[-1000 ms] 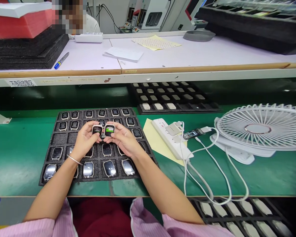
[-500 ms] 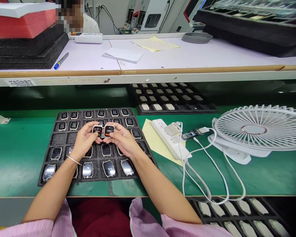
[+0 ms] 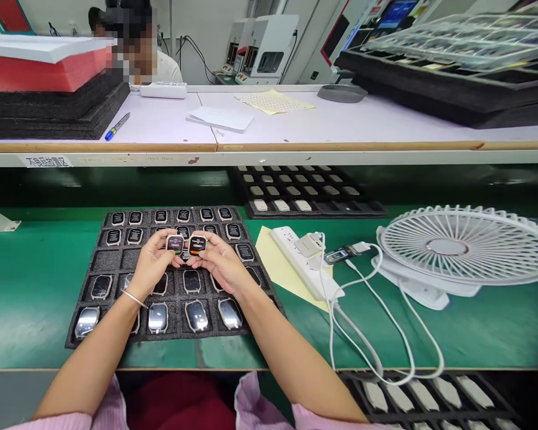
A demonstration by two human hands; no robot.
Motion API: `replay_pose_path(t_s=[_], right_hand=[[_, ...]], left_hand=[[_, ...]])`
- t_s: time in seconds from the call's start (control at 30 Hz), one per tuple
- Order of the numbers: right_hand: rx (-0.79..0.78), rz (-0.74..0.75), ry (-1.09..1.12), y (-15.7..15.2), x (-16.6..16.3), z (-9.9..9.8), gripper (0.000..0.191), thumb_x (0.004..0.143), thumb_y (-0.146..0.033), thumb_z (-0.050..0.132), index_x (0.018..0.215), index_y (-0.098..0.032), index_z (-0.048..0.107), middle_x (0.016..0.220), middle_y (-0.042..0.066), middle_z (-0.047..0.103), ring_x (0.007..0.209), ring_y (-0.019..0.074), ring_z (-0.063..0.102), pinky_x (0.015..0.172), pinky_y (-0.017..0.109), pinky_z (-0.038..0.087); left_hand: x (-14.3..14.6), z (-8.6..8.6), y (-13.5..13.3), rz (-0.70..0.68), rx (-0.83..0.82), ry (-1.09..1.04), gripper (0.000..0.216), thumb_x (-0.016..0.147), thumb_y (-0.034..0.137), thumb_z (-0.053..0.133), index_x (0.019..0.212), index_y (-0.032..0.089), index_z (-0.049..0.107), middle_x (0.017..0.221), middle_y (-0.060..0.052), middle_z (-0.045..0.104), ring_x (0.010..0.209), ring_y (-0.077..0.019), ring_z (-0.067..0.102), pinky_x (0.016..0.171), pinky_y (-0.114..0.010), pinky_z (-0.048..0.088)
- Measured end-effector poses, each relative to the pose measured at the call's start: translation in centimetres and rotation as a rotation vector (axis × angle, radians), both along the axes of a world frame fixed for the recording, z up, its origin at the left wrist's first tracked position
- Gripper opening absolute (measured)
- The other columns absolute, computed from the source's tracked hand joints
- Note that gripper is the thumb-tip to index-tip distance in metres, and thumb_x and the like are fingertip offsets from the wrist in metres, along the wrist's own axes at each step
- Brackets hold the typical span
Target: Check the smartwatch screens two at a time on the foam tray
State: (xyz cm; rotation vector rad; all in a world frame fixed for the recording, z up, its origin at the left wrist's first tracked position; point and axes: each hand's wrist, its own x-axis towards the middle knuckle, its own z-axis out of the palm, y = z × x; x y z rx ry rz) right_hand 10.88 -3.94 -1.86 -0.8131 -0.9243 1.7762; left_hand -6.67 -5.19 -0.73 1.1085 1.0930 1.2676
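Note:
My left hand point(image 3: 155, 260) is closed on a square smartwatch case point(image 3: 175, 243), its lit screen showing a green patch near the bottom. My right hand point(image 3: 222, 260) pinches a second smartwatch case point(image 3: 197, 245) whose lit screen has an orange-red patch. Both watches are held side by side, faces up, above a black foam tray point(image 3: 103, 260). Several more watch cases sit in the tray's pockets. Those in the back rows show white text, while the front ones, such as this watch point(image 3: 197, 315), have dark, reflective screens. My hands and forearms hide part of the tray.
Right of the tray, a white power strip point(image 3: 300, 263) with cables lies on yellow paper point(image 3: 269, 257), beside a white fan point(image 3: 448, 248). Under the shelf point(image 3: 278, 128) is another foam tray point(image 3: 323, 208) of pale pieces. A person point(image 3: 165, 67) is beyond the shelf.
The camera view has tilted up slightly, so the scene sits lower. Both hands still hold the two watches over the tray, and the screens' content looks slightly different.

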Motion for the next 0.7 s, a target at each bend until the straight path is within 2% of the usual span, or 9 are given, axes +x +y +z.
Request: replay_pose_path(t_s=[0.17, 0.47, 0.7], right_hand=[[-0.008, 0.007, 0.014, 0.10, -0.02, -0.06, 0.039, 0.072, -0.017, 0.070, 0.111, -0.023, 0.062, 0.094, 0.002, 0.075, 0.064, 0.0138, 0.071, 0.066, 0.029, 0.056], [-0.015, 0.010, 0.077, 0.31, -0.32, -0.32, 0.039, 0.074, -0.024, 0.072, 0.112, -0.022, 0.065, 0.094, 0.004, 0.077, 0.061, 0.0148, 0.072, 0.060, 0.029, 0.056], [0.004, 0.005, 0.023, 0.16, -0.27, -0.26, 0.049, 0.068, -0.012, 0.068, 0.115, -0.024, 0.061, 0.096, 0.002, 0.077, 0.062, 0.0137, 0.072, 0.058, 0.026, 0.055]], left_hand=[[-0.04, 0.15, -0.01, 0.012, -0.033, -0.018, 0.045, 0.068, 0.017, 0.064, 0.112, 0.018, 0.059, 0.089, 0.000, 0.067, 0.058, -0.0104, 0.067, 0.057, -0.024, 0.056], [-0.23, -0.12, -0.03, -0.004, -0.042, -0.032, 0.046, 0.072, 0.019, 0.065, 0.118, 0.018, 0.059, 0.087, -0.001, 0.070, 0.060, -0.0114, 0.068, 0.060, -0.025, 0.057], [-0.32, -0.16, 0.15, -0.018, 0.017, -0.017, 0.056, 0.067, 0.015, 0.071, 0.121, 0.019, 0.057, 0.093, -0.001, 0.068, 0.064, -0.0099, 0.067, 0.062, -0.023, 0.056]])
